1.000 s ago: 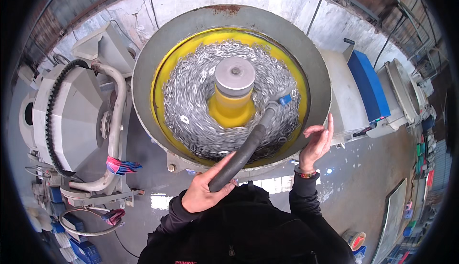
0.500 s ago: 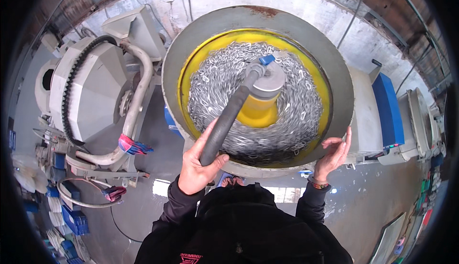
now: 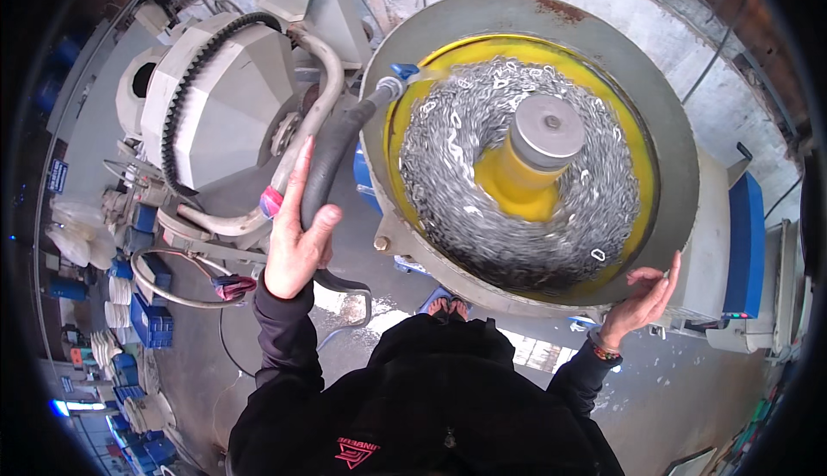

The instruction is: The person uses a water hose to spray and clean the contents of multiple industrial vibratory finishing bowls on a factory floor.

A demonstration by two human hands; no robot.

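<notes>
My left hand is around a thick black hose, with index finger stretched along it and thumb out. The hose's metal end with a blue valve handle lies over the left rim of a large round tub, and a faint spray leaves it. Inside the yellow-lined tub, a ring of shiny metal links, blurred by motion, surrounds a yellow centre post with a grey cap. At the tub's near right rim is my right hand. A small pale thing shows at its fingertips, too small to name.
A faceted grey drum machine with a toothed ring and bent pipe stands left of the tub. A blue panel is at the right. Blue crates stand at far left. The floor looks wet.
The hose end has swung left from beside the centre post to the tub's left rim, and my left hand has moved left with it. My right hand stays at the rim. The view has shifted.
</notes>
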